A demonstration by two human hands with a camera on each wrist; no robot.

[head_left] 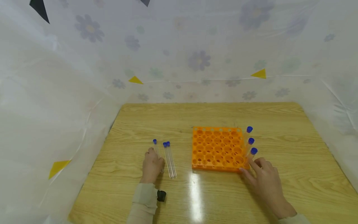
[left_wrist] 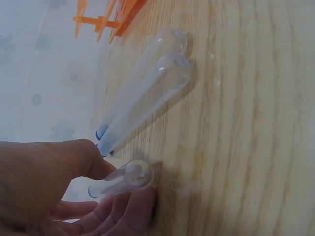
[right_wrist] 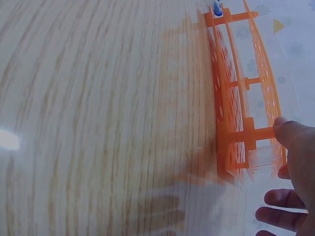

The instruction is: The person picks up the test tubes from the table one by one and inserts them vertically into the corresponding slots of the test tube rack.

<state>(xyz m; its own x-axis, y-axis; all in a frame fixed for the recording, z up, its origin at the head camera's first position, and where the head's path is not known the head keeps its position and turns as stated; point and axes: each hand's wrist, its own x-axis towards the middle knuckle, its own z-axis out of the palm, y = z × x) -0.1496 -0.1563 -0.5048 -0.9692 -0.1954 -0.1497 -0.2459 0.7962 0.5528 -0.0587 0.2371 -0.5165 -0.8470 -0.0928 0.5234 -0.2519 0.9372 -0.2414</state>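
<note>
My left hand [head_left: 151, 165] pinches a clear test tube [left_wrist: 138, 175] with a blue cap between thumb and fingers, low over the table. The tube's rounded end faces the left wrist camera. Just right of it lie two similar test tubes [head_left: 170, 163], side by side, caps toward the far side. An orange test tube rack [head_left: 218, 167] stands right of centre. My right hand [head_left: 267, 180] grips its near right corner, the thumb on the front edge and the index finger along the side. Three blue-capped tubes [head_left: 251, 141] stand upright in the rack's rightmost column.
The wooden table [head_left: 156, 118] is enclosed by pale flowered sheeting [head_left: 179, 49] at the back and sides. Yellow triangles [head_left: 259, 74] mark the sheeting. A small black object [head_left: 161, 196] sits at the left sleeve's cuff.
</note>
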